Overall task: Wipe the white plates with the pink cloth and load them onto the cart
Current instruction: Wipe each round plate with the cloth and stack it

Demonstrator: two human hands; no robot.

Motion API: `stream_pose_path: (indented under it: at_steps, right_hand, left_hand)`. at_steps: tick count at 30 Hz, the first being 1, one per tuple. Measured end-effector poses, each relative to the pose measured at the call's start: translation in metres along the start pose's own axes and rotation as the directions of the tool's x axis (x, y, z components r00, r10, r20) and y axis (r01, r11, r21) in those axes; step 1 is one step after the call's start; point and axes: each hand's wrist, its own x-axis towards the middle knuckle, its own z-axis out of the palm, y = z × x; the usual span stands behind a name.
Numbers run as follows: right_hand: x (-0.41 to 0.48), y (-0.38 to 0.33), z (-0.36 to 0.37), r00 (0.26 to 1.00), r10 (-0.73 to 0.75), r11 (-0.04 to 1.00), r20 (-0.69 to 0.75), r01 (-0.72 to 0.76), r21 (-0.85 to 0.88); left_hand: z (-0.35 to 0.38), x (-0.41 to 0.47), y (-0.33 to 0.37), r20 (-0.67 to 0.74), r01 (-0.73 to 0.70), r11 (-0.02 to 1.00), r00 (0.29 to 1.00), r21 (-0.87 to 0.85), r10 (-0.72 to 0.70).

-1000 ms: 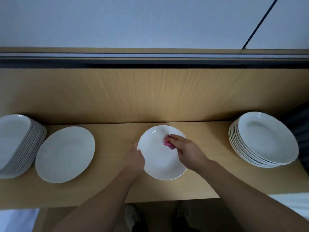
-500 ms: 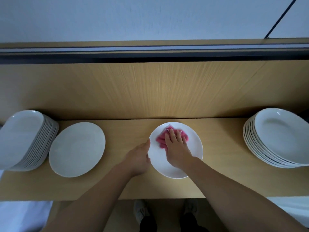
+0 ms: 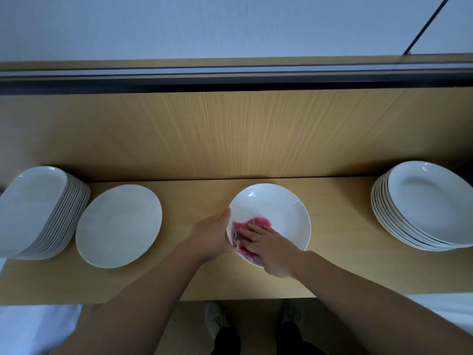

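Right grip (image 3: 271,249), fingers flat, presses pink cloth (image 3: 261,222) onto white plate (image 3: 281,204). Left grip (image 3: 212,234) clasps its rim on the desk (image 3: 337,267).

Glossy ceramic-looking plate (image 3: 279,208), soft pink cloth (image 3: 256,222), matt wood-grain shelf (image 3: 345,252).

— Any writing, brand or number to read on the white plates (image 3: 279,208) or the wooden shelf (image 3: 345,265)?
— None legible, from nine o'clock round to three.
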Motion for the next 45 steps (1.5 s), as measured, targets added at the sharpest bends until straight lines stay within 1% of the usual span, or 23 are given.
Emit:
stream_pose_path:
  at_steps: [4, 7, 10, 12, 14, 15, 16, 17, 18, 20, 21, 22, 23, 24, 25, 28, 30, 32, 34, 37, 41, 45]
  right_hand:
    - [-0.032, 0.011, -0.016, 0.989, -0.023, 0.995, 0.143, 0.009, 0.101]
    - [-0.054, 0.019, -0.029, 0.988, -0.069, 0.985, 0.140, 0.046, 0.164]
    - [-0.066, 0.030, -0.037, 0.981, -0.086, 0.988, 0.175, 0.061, 0.144]
    - [-0.064, 0.033, -0.035, 0.972, -0.081, 0.982, 0.219, 0.041, 0.184]
    - [-0.059, 0.035, -0.040, 0.953, -0.019, 0.972, 0.303, -0.053, 0.227]
    - [-0.057, 0.036, -0.048, 0.949, 0.022, 0.958, 0.314, -0.110, 0.264]
    - [-0.056, 0.038, -0.057, 0.956, 0.031, 0.945, 0.290, -0.123, 0.303]
    - [-0.055, 0.043, -0.063, 0.969, 0.006, 0.938, 0.247, -0.091, 0.336]
    - [-0.052, 0.047, -0.070, 0.980, -0.008, 0.943, 0.198, -0.059, 0.327]
    - [-0.039, 0.055, -0.084, 0.989, 0.052, 0.955, 0.141, -0.091, 0.281]
    - [-0.031, 0.060, -0.085, 0.996, 0.073, 0.969, 0.054, -0.083, 0.232]
    - [-0.021, 0.065, -0.082, 0.998, 0.052, 0.982, -0.027, -0.046, 0.184]
    - [-0.012, 0.069, -0.079, 0.997, -0.002, 0.995, -0.079, 0.010, 0.100]
    - [-0.004, 0.073, -0.077, 0.992, -0.035, 0.999, -0.119, 0.039, 0.035]
    - [0.002, 0.073, -0.076, 0.991, -0.049, 0.999, -0.124, 0.048, -0.012]
    - [0.013, 0.075, -0.058, 0.994, -0.025, 0.992, -0.102, 0.012, -0.129]
    - [0.016, 0.072, -0.041, 0.998, 0.051, 0.982, -0.024, -0.054, -0.180]
    - [0.017, 0.068, -0.031, 0.992, 0.119, 0.967, 0.050, -0.104, -0.230]
    - [0.016, 0.065, -0.034, 0.985, 0.147, 0.962, 0.091, -0.121, -0.245]
    - [0.012, 0.068, -0.039, 0.980, 0.168, 0.957, 0.110, -0.135, -0.257]
    - [-0.012, 0.074, -0.038, 0.958, 0.263, 0.940, 0.114, -0.228, -0.254]
    - [-0.037, 0.062, -0.036, 0.930, 0.347, 0.921, 0.126, -0.312, -0.231]
  left_hand:
    - [-0.003, -0.003, 0.006, 0.032, 0.003, 0.999, 0.999, 0.051, -0.005]
    - [-0.003, -0.002, 0.005, 0.038, 0.016, 0.997, 0.999, 0.079, -0.019]
    - [-0.003, -0.003, 0.006, 0.036, 0.030, 0.994, 0.999, 0.108, -0.034]
    - [-0.005, -0.003, 0.010, 0.020, 0.023, 0.987, 0.999, 0.156, -0.027]
    - [-0.006, -0.004, 0.013, -0.021, 0.013, 0.980, 1.000, 0.200, -0.009]
    - [-0.007, -0.005, 0.014, -0.041, 0.003, 0.977, 0.999, 0.215, 0.006]
    - [-0.008, -0.006, 0.015, -0.055, -0.017, 0.972, 0.998, 0.233, 0.030]
    - [-0.008, -0.006, 0.015, -0.065, -0.047, 0.965, 0.996, 0.256, 0.066]
    - [-0.009, -0.006, 0.016, -0.066, -0.081, 0.957, 0.993, 0.279, 0.103]
    - [-0.008, -0.006, 0.018, -0.050, -0.134, 0.944, 0.987, 0.301, 0.156]
    - [-0.007, -0.005, 0.018, -0.035, -0.152, 0.943, 0.985, 0.296, 0.170]
    - [-0.006, -0.004, 0.019, -0.014, -0.168, 0.944, 0.984, 0.284, 0.180]
    - [-0.004, -0.004, 0.019, 0.004, -0.182, 0.944, 0.982, 0.275, 0.188]
    - [-0.003, -0.003, 0.019, 0.017, -0.192, 0.944, 0.981, 0.270, 0.195]
    - [-0.001, -0.002, 0.019, 0.027, -0.203, 0.942, 0.979, 0.268, 0.203]
    - [0.003, 0.001, 0.019, 0.053, -0.214, 0.944, 0.977, 0.252, 0.207]
    - [0.001, 0.001, 0.018, 0.072, -0.223, 0.940, 0.975, 0.258, 0.212]
    - [0.001, 0.002, 0.016, 0.082, -0.268, 0.915, 0.963, 0.303, 0.255]
    - [0.001, 0.002, 0.016, 0.096, -0.295, 0.892, 0.955, 0.341, 0.279]
    - [0.004, 0.004, 0.016, 0.111, -0.313, 0.856, 0.949, 0.412, 0.294]
    - [0.006, 0.005, 0.015, 0.131, -0.319, 0.822, 0.947, 0.472, 0.292]
    - [0.008, 0.005, 0.015, 0.139, -0.320, 0.795, 0.947, 0.515, 0.291]
